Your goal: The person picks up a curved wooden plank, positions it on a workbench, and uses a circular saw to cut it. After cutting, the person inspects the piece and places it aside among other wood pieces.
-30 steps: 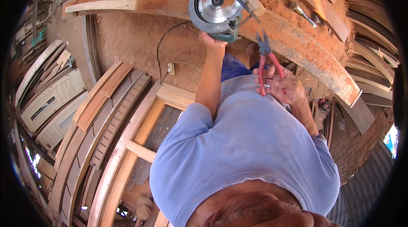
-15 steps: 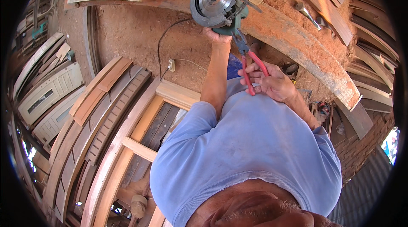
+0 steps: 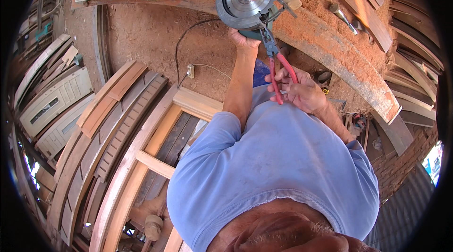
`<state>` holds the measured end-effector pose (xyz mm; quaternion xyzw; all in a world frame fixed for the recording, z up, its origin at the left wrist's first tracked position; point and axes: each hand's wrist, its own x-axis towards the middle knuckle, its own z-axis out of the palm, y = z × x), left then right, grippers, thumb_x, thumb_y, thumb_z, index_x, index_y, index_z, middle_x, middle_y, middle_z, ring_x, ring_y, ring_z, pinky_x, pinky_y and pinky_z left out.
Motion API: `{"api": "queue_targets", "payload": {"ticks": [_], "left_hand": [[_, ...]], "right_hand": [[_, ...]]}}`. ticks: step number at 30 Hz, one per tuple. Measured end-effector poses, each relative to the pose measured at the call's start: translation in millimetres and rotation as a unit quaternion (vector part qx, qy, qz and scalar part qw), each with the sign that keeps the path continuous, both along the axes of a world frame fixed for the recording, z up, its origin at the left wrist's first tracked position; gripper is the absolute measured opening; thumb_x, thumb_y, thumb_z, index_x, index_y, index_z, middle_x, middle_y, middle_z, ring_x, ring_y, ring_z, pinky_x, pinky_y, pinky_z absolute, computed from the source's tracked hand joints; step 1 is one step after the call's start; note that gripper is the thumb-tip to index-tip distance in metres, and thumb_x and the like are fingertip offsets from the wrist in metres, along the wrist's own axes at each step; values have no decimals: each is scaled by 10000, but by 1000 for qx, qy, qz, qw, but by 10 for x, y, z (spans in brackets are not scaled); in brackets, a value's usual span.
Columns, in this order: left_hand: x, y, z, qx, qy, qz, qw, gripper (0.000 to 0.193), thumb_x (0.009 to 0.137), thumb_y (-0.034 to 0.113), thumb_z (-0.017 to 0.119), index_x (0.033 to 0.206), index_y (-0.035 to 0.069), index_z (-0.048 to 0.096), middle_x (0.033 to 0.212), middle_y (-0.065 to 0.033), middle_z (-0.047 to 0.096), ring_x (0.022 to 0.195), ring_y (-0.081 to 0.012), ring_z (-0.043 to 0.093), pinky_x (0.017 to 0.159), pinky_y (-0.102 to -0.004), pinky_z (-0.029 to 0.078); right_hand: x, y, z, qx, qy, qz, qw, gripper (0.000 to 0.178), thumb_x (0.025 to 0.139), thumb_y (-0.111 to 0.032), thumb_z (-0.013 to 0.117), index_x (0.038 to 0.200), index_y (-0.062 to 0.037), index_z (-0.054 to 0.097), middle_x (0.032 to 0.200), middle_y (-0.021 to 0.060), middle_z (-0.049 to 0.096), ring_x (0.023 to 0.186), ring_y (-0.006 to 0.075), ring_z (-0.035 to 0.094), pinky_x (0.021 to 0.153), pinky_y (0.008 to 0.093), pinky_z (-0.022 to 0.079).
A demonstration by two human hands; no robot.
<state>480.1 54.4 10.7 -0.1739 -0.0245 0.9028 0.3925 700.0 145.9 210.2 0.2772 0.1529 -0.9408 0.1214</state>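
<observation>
A circular saw [image 3: 247, 7] with a round metal blade and a green body is held up in front of me, its blade side facing me. My left hand [image 3: 244, 39] grips it from below; most of those fingers are hidden behind the saw. In my right hand [image 3: 300, 90] is a pair of pliers [image 3: 276, 63] with red handles, the fingers closed around them. The dark jaws of the pliers reach up to the saw's lower edge, just under the blade. Whether they grip a part there is too small to tell.
Behind the saw runs a long wooden plank [image 3: 337, 47] strewn with sawdust, with a chisel-like tool [image 3: 343, 17] past it. A black cord [image 3: 177, 47] and a white plug [image 3: 190, 71] lie on the dirt floor. At left stand a wooden frame [image 3: 155, 164] and stacked boards [image 3: 101, 124].
The saw has shifted slightly right and turned, so more of its blade face shows. The pliers' jaws have moved a little right with it. Both hands keep their hold.
</observation>
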Motion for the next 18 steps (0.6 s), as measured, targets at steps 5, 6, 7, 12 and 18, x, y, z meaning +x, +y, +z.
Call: {"api": "queue_targets", "payload": {"ticks": [5, 6, 7, 12, 18], "left_hand": [[17, 41, 77, -26, -9, -1, 1000, 403, 908, 197, 658, 1257, -4, 663, 1296, -174, 713, 1210, -344, 677, 1084, -546, 515], [24, 59, 122, -38, -10, -1, 999, 399, 909, 198, 659, 1254, -3, 664, 1294, -175, 713, 1204, -343, 678, 1079, -543, 518], [32, 75, 161, -51, -7, -1, 999, 391, 908, 190, 658, 1248, -4, 663, 1293, -180, 710, 1204, -341, 678, 1076, -537, 521], [17, 133, 245, -105, -8, -12, 994, 378, 905, 181, 653, 1230, -13, 658, 1280, -187, 707, 1193, -334, 680, 1069, -520, 529], [18, 167, 209, -114, 24, -25, 993, 386, 897, 179, 652, 1226, -25, 655, 1268, -182, 710, 1180, -336, 687, 1056, -519, 536]], "right_hand": [[17, -22, 8, 13, -3, -17, 1000, 402, 858, 84, 497, 1229, -51, 570, 1343, 200, 606, 1095, 246, 693, 880, 405, 589], [16, -18, 11, 10, -1, -22, 1000, 376, 850, 92, 492, 1186, -55, 576, 1307, 188, 615, 1067, 242, 691, 858, 399, 587], [17, -14, 12, 8, 0, -28, 1000, 353, 842, 99, 486, 1143, -58, 582, 1271, 176, 623, 1038, 237, 689, 836, 394, 584], [16, -58, 1, -66, -41, -28, 997, 287, 774, 132, 450, 945, -82, 534, 1104, 133, 561, 871, 192, 589, 731, 346, 523], [30, -41, 53, -9, -72, -18, 997, 215, 785, 116, 465, 856, -80, 517, 992, 84, 560, 782, 146, 569, 655, 301, 485]]}}
